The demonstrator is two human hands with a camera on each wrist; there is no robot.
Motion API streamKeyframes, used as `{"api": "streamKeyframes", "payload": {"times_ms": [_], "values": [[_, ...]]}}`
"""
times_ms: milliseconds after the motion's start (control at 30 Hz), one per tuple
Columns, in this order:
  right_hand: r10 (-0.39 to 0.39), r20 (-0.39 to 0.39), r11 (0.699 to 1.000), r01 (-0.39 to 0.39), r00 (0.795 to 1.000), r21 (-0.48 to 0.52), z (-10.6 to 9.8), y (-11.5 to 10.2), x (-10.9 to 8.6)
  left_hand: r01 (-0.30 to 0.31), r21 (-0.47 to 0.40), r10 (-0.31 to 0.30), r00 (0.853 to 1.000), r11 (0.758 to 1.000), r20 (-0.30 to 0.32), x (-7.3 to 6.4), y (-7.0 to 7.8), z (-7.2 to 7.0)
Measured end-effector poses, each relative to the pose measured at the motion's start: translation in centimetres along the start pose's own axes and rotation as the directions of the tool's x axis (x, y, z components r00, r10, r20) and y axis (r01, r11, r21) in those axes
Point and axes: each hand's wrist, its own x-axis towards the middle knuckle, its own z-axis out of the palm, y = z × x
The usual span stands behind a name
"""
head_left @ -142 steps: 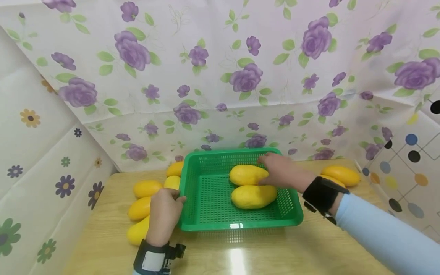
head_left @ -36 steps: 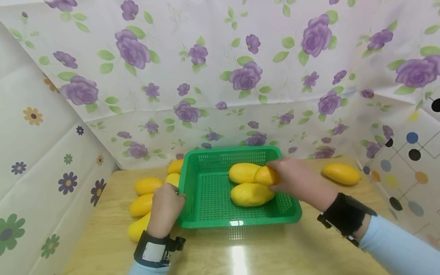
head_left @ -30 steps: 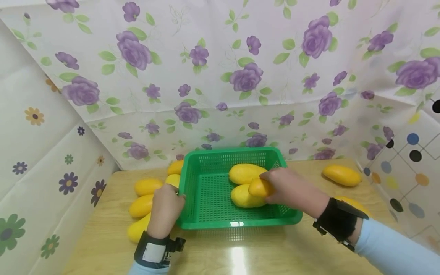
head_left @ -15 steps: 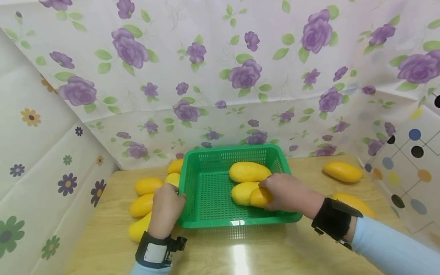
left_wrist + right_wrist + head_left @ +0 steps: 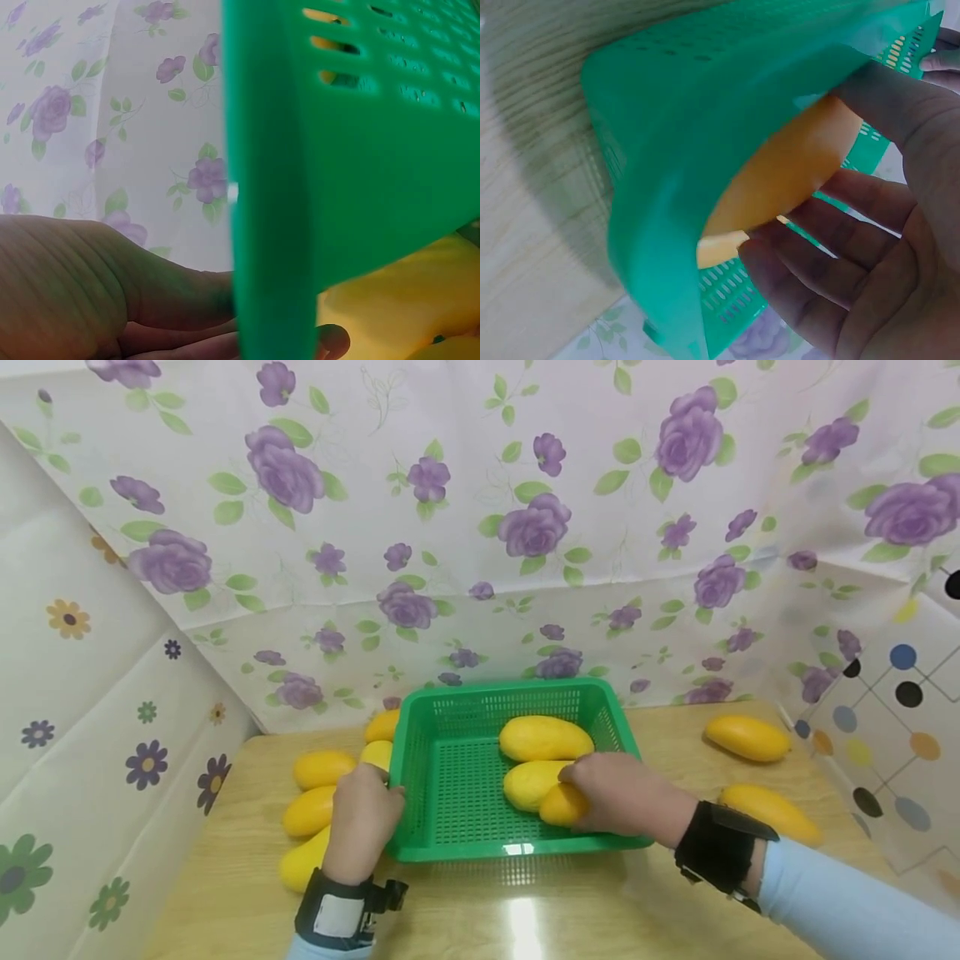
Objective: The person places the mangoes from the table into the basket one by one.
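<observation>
In the head view, my left hand [image 5: 365, 818] grips the left rim of a green plastic basket [image 5: 517, 849]; the left wrist view shows the thumb on one side of the rim and a fingertip past the other. My right hand [image 5: 618, 793] reaches inside the basket's right front part and holds an orange-yellow mango [image 5: 562, 805]. In the right wrist view, thumb and fingers lie around this mango [image 5: 787, 169], close to the basket wall. Two yellow mangoes lie in the basket: one at the back [image 5: 545, 738], the other [image 5: 531, 783] touching or just behind the held one.
Several mangoes [image 5: 309, 810] lie on the wooden table [image 5: 465, 914] left of the basket, partly behind my left hand. Two more, a rear mango [image 5: 747, 737] and a nearer mango [image 5: 772, 812], lie to the right. A flowered cloth [image 5: 480, 527] stands behind the basket.
My right hand, earlier at the rear mango in the basket, has brought in another mango from the right and lowered it toward the front. My left hand stays on the rim.
</observation>
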Motion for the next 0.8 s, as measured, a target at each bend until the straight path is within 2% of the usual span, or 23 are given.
{"api": "streamKeyframes", "payload": {"times_ms": [167,300,500,800], "values": [[-0.019,0.016,0.999,0.018,1.000,0.033,0.53,-0.06,-0.15,-0.002,-0.008,0.002,1.000,1.000,0.005,-0.15,-0.08,0.07],[-0.023,0.067,0.998,0.019,0.998,0.057,0.66,0.10,-0.26,-0.002,-0.006,0.002,1.000,1.000,0.000,-0.17,-0.02,0.05],[0.005,0.151,0.996,-0.018,0.989,0.083,0.70,0.06,-0.15,0.002,-0.007,-0.002,1.000,1.000,-0.002,-0.18,-0.01,-0.01],[0.063,0.229,0.992,-0.085,0.971,0.088,0.73,0.07,-0.44,-0.011,0.004,0.011,1.000,1.000,-0.024,-0.08,-0.04,0.13]]}}
